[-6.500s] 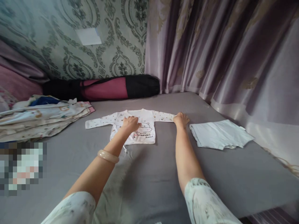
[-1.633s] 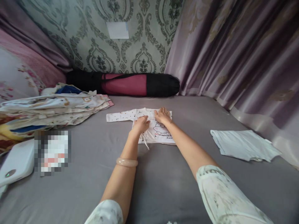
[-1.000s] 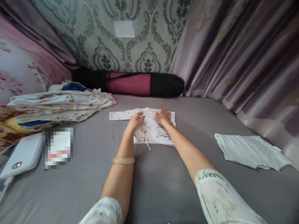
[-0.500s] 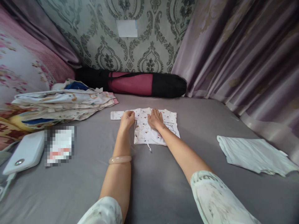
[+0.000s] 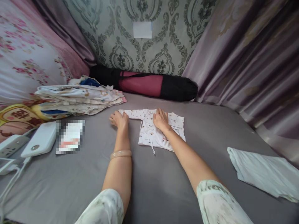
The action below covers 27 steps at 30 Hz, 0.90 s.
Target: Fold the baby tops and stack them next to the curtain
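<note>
Both hands (image 5: pixel 119 120) (image 5: pixel 161 120), fingers (image 5: pixel 160 112) partly bent, on the small printed shirt (image 5: pixel 147 132)

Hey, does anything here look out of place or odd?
Nothing looks spilled or damaged. The small white shirt looks lopsided: one sleeve extends toward the left hand, with none extended opposite. A pixelated patch hides something beside the white device.

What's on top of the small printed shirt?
The right hand is on the upper front of the shirt; the left hand is at the outstretched sleeve. What the right hand and forearm cover can't be seen.
</note>
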Each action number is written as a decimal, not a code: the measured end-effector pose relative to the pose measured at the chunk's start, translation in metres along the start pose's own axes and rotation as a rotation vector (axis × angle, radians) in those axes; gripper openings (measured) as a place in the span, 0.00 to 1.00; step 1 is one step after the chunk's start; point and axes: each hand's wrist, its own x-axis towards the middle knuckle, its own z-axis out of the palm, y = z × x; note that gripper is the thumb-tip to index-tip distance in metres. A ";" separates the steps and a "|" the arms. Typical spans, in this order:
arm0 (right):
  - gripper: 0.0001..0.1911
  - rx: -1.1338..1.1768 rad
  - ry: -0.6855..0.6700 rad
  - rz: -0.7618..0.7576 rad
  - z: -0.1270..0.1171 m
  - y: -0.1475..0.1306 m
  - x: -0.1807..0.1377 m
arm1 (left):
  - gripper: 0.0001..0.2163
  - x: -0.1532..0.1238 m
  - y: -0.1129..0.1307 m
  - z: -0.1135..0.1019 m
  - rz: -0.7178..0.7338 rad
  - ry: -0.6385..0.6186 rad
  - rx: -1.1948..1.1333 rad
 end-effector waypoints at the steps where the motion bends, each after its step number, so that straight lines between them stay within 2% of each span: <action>1: 0.23 0.002 0.026 -0.051 -0.001 -0.004 0.001 | 0.18 0.001 -0.001 0.000 -0.018 0.001 0.008; 3: 0.21 0.016 0.026 -0.133 -0.001 -0.013 0.003 | 0.17 0.003 -0.002 0.002 -0.038 0.001 0.024; 6: 0.20 0.027 -0.035 -0.175 0.002 -0.027 0.007 | 0.16 0.007 -0.004 0.005 -0.035 0.018 0.058; 13: 0.19 -0.005 -0.073 -0.117 0.008 -0.039 0.013 | 0.13 0.011 -0.007 0.015 -0.004 0.071 0.132; 19: 0.20 -0.018 -0.122 -0.133 0.005 -0.038 0.017 | 0.08 0.016 -0.010 0.020 -0.002 0.045 0.070; 23: 0.22 -0.022 -0.179 -0.116 0.002 -0.038 0.020 | 0.04 0.029 -0.013 0.022 -0.045 0.094 -0.178; 25: 0.23 -0.022 -0.210 -0.109 0.000 -0.039 0.022 | 0.04 0.038 -0.012 0.025 -0.063 0.080 -0.435; 27: 0.24 -0.025 -0.251 -0.099 -0.001 -0.040 0.025 | 0.06 0.047 -0.009 0.028 -0.106 0.001 -0.731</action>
